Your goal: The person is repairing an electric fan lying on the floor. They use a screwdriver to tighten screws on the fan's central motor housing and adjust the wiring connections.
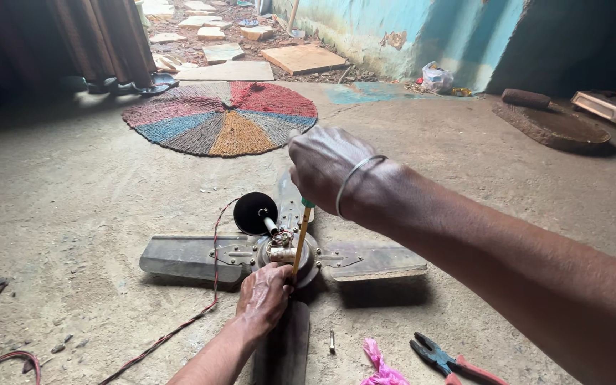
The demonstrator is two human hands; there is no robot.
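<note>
Yellow-shafted, the screwdriver (299, 242) stands nearly upright, tip down on the hub of the ceiling fan (283, 253) lying on the concrete floor (73, 199). Fisted over its top, the right hand (329, 167) should press straight down the shaft; the left hand (264, 296), fingers curled, braces the hub.

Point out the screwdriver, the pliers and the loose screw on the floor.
screwdriver (300, 242), head view, on its yellow shaft.
pliers (433, 354), head view, on the dark jaws.
loose screw (332, 341), head view, mid-shank.
</note>
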